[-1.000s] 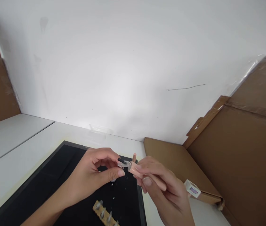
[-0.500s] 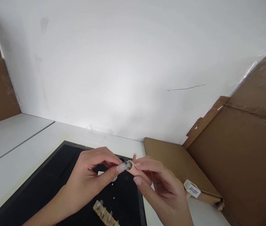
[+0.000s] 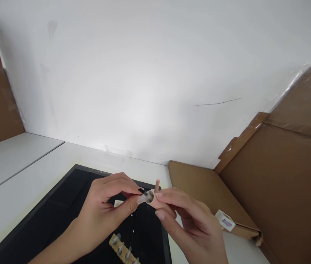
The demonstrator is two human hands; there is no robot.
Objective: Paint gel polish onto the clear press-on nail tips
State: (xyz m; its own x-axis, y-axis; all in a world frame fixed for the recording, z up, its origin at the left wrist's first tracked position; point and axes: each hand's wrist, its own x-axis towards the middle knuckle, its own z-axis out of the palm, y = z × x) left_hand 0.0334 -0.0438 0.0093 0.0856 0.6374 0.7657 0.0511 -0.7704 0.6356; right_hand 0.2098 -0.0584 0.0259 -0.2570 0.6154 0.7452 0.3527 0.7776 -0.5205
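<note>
My left hand (image 3: pixel 111 209) pinches a small clear plastic piece (image 3: pixel 142 198) between thumb and fingertips, with a slim black piece (image 3: pixel 142 191) just above it. The clear piece reaches to the open round mouth of a pink tube (image 3: pixel 155 200); how far in it goes I cannot tell. My right hand (image 3: pixel 191 220) is closed around this tube, thumb below and fingers above. A thin pink rod (image 3: pixel 157 185) stands up behind the tube; whether the two are joined is hidden. Below my hands lies a tan strip (image 3: pixel 119 250) bearing several clear upright pieces.
A black mat (image 3: pixel 58 205) covers part of the white table (image 3: pixel 80 152). Partly behind my left hand lies a small white object (image 3: pixel 118 202). A flat cardboard box (image 3: pixel 199 179) stands at the right, a small white box (image 3: pixel 225 220) at its front edge. Cardboard panels (image 3: pixel 290 183) flank the white wall (image 3: pixel 144 73).
My hands have shifted slightly, and the pink tube has moved a little left and down. More of the black piece shows at my left fingertips. Both grips stay the same.
</note>
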